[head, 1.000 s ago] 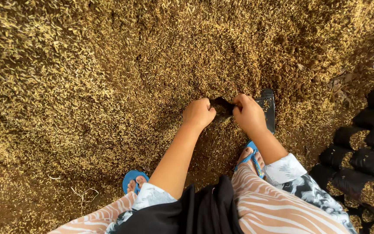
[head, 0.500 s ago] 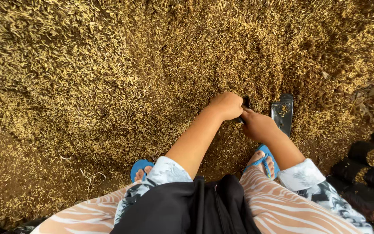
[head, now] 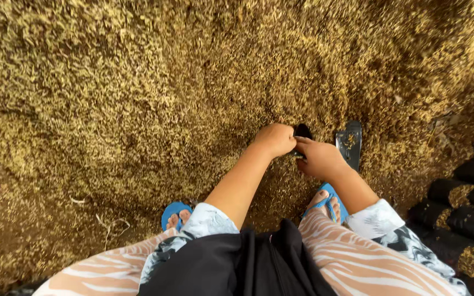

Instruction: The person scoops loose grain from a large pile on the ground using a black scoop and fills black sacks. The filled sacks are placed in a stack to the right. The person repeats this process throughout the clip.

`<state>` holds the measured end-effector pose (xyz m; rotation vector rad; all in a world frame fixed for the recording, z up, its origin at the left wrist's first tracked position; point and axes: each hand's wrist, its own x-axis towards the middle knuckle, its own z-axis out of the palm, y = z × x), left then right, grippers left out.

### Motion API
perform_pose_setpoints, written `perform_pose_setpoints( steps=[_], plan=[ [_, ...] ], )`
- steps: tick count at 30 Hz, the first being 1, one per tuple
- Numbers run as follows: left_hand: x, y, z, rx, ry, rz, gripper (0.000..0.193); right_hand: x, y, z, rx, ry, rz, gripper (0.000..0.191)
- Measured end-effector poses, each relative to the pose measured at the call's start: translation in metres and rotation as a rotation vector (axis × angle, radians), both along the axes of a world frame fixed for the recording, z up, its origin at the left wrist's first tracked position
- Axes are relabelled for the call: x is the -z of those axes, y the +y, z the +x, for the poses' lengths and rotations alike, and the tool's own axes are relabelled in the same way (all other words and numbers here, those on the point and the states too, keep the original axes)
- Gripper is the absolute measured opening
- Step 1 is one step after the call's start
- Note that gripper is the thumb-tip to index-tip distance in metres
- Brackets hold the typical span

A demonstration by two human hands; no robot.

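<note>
Now both hands sit higher at 2 o'clock: left hand (head: 274, 140) fisted, right hand (head: 318, 158) pinching black bag (head: 303, 131) against husk pile (head: 138, 98).

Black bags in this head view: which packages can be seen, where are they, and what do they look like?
Small black bag: between both hands, on the husk pile, mostly hidden.
Flat black bag: lying right of the right hand, husks on it.
Filled black bags: stacked at right edge, round, husk-topped.
No labels, signs or screens.
</note>
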<state>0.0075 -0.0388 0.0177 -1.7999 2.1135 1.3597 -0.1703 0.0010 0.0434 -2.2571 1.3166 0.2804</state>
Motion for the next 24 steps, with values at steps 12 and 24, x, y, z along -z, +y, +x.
perform_pose_setpoints(
  steps=[12, 24],
  plan=[
    [-0.021, 0.002, 0.007, 0.004, 0.008, 0.055, 0.023, 0.016, 0.024, 0.0, 0.219, -0.16, -0.072, 0.046],
    [0.013, -0.009, -0.021, -0.015, -0.048, -0.393, 0.012, 0.051, 0.026, -0.011, 0.831, -0.344, -0.007, 0.04]
  ],
)
